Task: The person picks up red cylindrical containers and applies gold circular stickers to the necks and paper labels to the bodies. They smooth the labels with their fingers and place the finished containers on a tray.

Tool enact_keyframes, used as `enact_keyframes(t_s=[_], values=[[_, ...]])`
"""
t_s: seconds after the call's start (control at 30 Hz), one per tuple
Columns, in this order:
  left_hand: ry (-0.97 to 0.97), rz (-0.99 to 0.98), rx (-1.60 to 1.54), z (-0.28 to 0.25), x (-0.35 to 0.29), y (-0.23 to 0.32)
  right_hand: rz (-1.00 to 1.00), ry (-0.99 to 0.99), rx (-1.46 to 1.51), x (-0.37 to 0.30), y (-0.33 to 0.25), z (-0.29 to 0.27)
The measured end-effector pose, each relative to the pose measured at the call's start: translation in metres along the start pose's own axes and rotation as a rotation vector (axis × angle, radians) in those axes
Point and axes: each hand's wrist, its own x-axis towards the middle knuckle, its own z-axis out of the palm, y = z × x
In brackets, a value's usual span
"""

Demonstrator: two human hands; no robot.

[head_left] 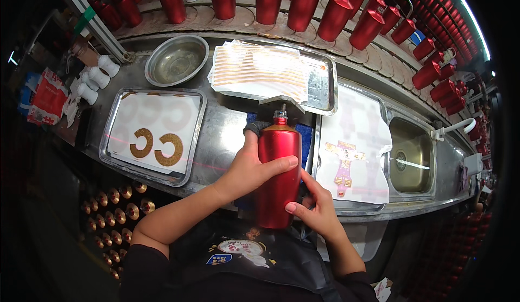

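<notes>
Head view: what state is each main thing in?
Glossy red tapered bottle: held, mouth unclear
Left hand: closed on bottle
Right hand: closed on bottle
Round grey metal bowl: uncovered
Rectangular metal tray at left: bearing two gold C-shaped pieces
White gold-striped sheets: stacked
Rectangular metal sink: uncovered
Curved white faucet: flow unclear

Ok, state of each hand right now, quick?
Left hand: closed around the red bottle, thumb across its front.
Right hand: holding the red bottle lower down.
</notes>
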Motion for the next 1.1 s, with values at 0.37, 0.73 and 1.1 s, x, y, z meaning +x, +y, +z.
enact_keyframes(t_s=[0.37,0.73,1.1], values=[[0.283,0.044,0.394,-0.033,0.019,0.005,0.014,0.053,0.076,0.012,0.003,-0.006],[0.628,-0.008,0.044,-0.144,0.119,-0.024,0.064,0.203,0.273,0.021,-0.007,-0.017],[0.562,0.310,0.619,-0.114,0.105,0.034,-0.323,0.378,-0.018,0.057,-0.046,-0.049]])
